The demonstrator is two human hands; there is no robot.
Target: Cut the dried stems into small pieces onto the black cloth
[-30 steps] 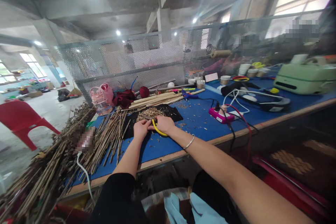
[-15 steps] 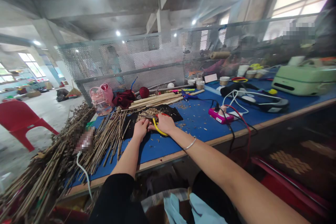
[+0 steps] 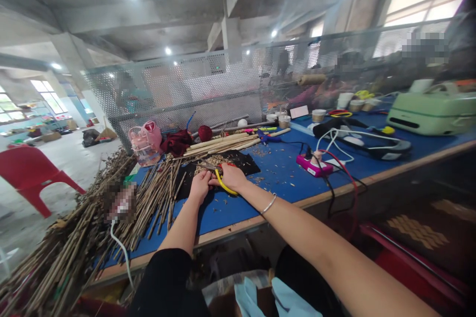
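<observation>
My right hand [image 3: 229,177] is closed on scissors [image 3: 224,186] with a yellow and red handle; their blades reach left over a heap of small cut stem pieces [image 3: 213,160]. Close beside it, my left hand [image 3: 201,184] is closed, its fingertips near the blades. What it pinches is too small to make out. Both hands are above a black cloth [image 3: 243,162] that carries the cut pieces. To the left lies a spread of thin dry stems [image 3: 158,198] on the blue tabletop [image 3: 275,178].
Pale peeled sticks [image 3: 223,144] lie behind the cloth, near a pink bottle [image 3: 145,146]. A magenta power strip [image 3: 314,164] with cables sits to the right, before a light green case [image 3: 427,109]. Bundled dry branches [image 3: 67,242] fill the left side. A mesh partition [image 3: 178,84] stands behind.
My hands stay together at the scissors over the heap, with hardly any shift. The view has moved very slightly.
</observation>
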